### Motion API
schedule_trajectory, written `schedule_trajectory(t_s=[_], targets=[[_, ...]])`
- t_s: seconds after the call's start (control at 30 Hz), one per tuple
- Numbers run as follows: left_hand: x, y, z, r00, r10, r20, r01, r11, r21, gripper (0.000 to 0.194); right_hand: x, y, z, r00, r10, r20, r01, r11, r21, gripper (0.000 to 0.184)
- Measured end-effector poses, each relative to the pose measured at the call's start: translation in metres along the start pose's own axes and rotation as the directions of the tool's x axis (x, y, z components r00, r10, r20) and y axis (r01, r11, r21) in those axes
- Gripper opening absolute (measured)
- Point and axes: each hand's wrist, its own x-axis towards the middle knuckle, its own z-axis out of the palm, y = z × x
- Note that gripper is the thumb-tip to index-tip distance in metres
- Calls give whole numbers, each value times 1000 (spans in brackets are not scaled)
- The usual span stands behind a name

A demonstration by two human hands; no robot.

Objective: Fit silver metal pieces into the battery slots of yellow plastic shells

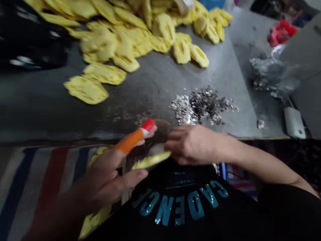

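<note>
Just past the table's front edge, a small yellow padded fabric piece (152, 160) is seen edge-on between my hands. My right hand (189, 143) is closed, its fingers curled at the piece's right end. At the other end, my left hand (112, 175) has thumb and fingers spread, the thumb close beside the piece. Orange and red wrapping covers one left finger. Right behind my right hand lies a heap of small shiny metal bits (204, 105). What the right fingertips press on is hidden, and motion blurs both hands.
Many yellow fabric pieces (107, 43), several with a slot, are piled across the back of the grey table (140, 92). A black bag (32, 36) stands at left. Clear plastic bag (273, 75), red object (282, 32) and white device (294, 123) are at right. More yellow pieces (96, 219) lie below.
</note>
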Motion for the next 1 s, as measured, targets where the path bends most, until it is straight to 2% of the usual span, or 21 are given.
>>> schedule_trajectory(t_s=[0.03, 0.07, 0.1, 0.13, 0.17, 0.2, 0.23, 0.27, 0.3, 0.33, 0.37, 0.4, 0.43, 0.5, 0.6, 0.7, 0.8, 0.87, 0.9, 1.0], targets=[[12, 7, 16, 986, 9, 166, -29, 993, 114, 60, -7, -18, 9, 1000, -2, 25, 1, 1000, 15, 9], [24, 12, 31, 940, -29, 340, -42, 979, 198, 45, -15, -30, 18, 1000, 6, 23, -7, 999, 31, 11], [34, 16, 46, 862, -93, 498, -44, 966, 256, 35, -25, -37, 27, 1000, 26, 3, -26, 998, 57, 12], [41, 18, 59, 797, -145, 586, -26, 962, 273, 32, -38, -39, 35, 998, 47, -28, -44, 993, 105, 14], [47, 18, 70, 750, -181, 636, 9, 964, 264, 33, -53, -38, 42, 994, 72, -80, -57, 983, 175, 19], [51, 18, 79, 719, -211, 662, 66, 969, 237, 37, -70, -33, 49, 982, 114, -151, -73, 965, 253, 28], [52, 16, 87, 719, -226, 657, 138, 973, 183, 43, -88, -24, 55, 953, 187, -239, -102, 940, 327, 37], [52, 15, 93, 737, -231, 635, 216, 971, 103, 51, -107, -14, 60, 891, 297, -345, -159, 914, 374, 40], [51, 14, 98, 763, -231, 604, 289, 957, 2, 58, -125, -1, 66, 782, 428, -454, -259, 884, 388, 34], [49, 13, 102, 795, -231, 561, 349, 930, -112, 62, -142, 13, 72, 623, 550, -557, -408, 835, 368, 20], [48, 13, 107, 826, -233, 513, 391, 893, -224, 63, -157, 26, 77, 490, 594, -638, -530, 784, 323, 9], [47, 13, 111, 848, -228, 478, 411, 852, -324, 61, -168, 40, 83, 432, 615, -660, -588, 746, 311, 4], [46, 14, 116, 863, -219, 456, 419, 813, -404, 58, -175, 52, 88, 396, 625, -673, -644, 711, 281, 3], [46, 16, 125, 883, -201, 424, 414, 758, -504, 54, -180, 69, 98, 410, 618, -671, -718, 673, 181, 3], [47, 15, 136, 905, -191, 381, 390, 732, -559, 59, -176, 75, 107, 476, 572, -668, -753, 657, 26, 11], [45, 9, 139, 902, -211, 376, 405, 716, -569, 67, -178, 63, 115, 521, 531, -668, -758, 648, -77, 15], [44, 4, 136, 885, -221, 410, 438, 694, -572, 75, -190, 45, 124, 540, 486, -687, -739, 664, -111, 23], [44, 2, 134, 878, -213, 428, 446, 690, -571, 77, -198, 35, 130, 523, 474, -709, -722, 688, -72, 27], [44, 2, 133, 877, -207, 435, 445, 692, -569, 79, -201, 31, 131, 494, 484, -722, -721, 692, -30, 25], [44, 2, 134, 875, -194, 444, 440, 702, -560, 82, -203, 30, 125, 355, 559, -750, -725, 671, 156, 16]])
